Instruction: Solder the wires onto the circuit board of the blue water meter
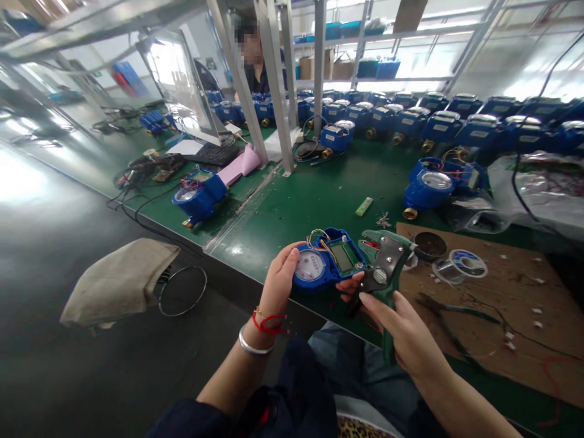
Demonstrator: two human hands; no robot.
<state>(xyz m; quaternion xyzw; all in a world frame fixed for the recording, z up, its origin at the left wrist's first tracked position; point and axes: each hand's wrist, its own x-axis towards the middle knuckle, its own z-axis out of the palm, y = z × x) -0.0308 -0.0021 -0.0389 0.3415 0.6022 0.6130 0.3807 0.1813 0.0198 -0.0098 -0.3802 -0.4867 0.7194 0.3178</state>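
My left hand [281,277] is closed on the left side of a blue water meter [311,267], thumb by its round dial. The meter's housing is open, showing a circuit board with a small display [343,257] and thin coloured wires [322,238]. In my right hand [406,331] is a green and black wire stripper [382,271], its jaws just right of the meter. Some fingers of the right hand reach the meter's lower right edge; whether they also grip it I cannot tell.
Right of my hands a brown board [497,304] carries a solder spool [465,267], a round dark tin [430,244] and pliers [460,310]. Other opened meters [201,193] stand around. Behind are rows of meters [440,129], metal posts [280,91] and a person [255,67].
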